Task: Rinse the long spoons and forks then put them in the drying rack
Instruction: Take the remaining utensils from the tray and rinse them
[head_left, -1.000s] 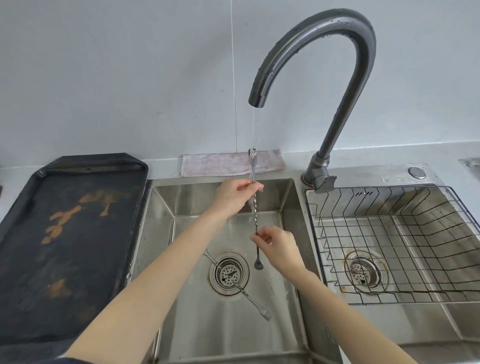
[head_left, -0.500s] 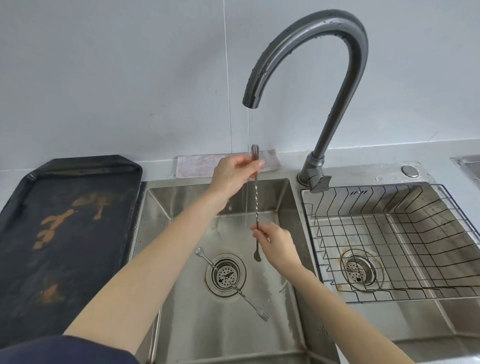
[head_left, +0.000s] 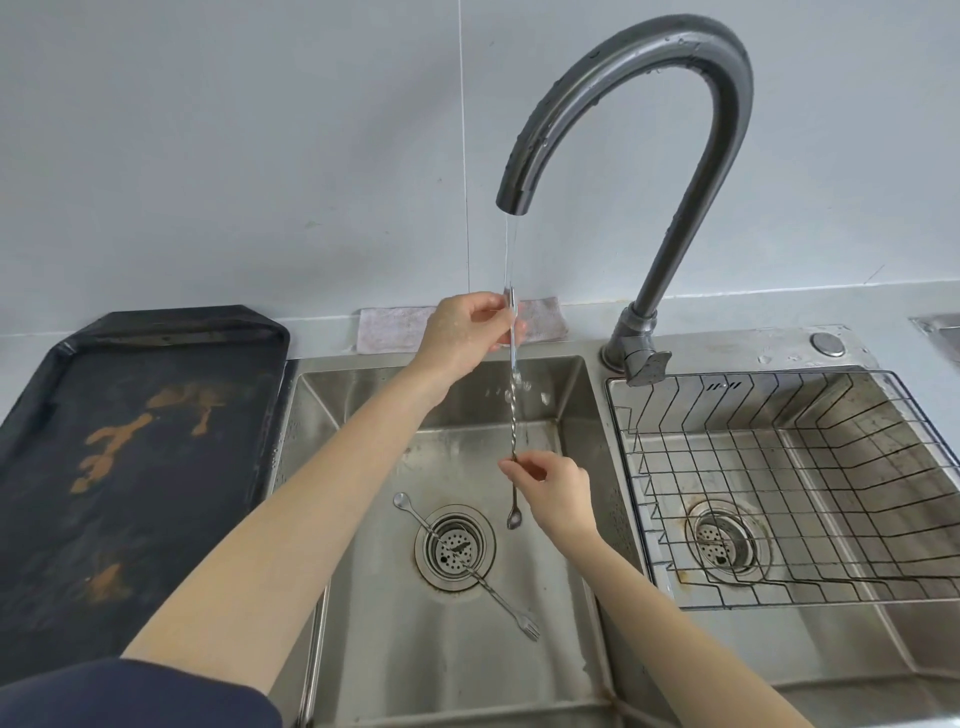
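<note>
- The left hand (head_left: 460, 335) pinches the top end of a long twisted-stem utensil (head_left: 513, 410), fingers curled round it just under the tap's thin stream of water (head_left: 508, 254).
- The right hand (head_left: 553, 493) pinches the same stem lower down, holding it upright over the left sink basin (head_left: 363, 410); its small spoon bowl hangs just below the grip.
- Judged from this, the first utensil is mid-rinse, not yet racked.
- A second long utensil (head_left: 467, 566), spoon at one end and fork at the other, lies slantwise across the basin's drain (head_left: 454, 548), seemingly waiting its turn.
- The wire drying rack (head_left: 779, 467) sits in the right basin, beside the hands, and holds no cutlery.
- The gooseneck faucet (head_left: 675, 156) arches over from between the basins.
- So most of the task remains: finish this rinse, rack it, then rinse and rack the other.
</note>
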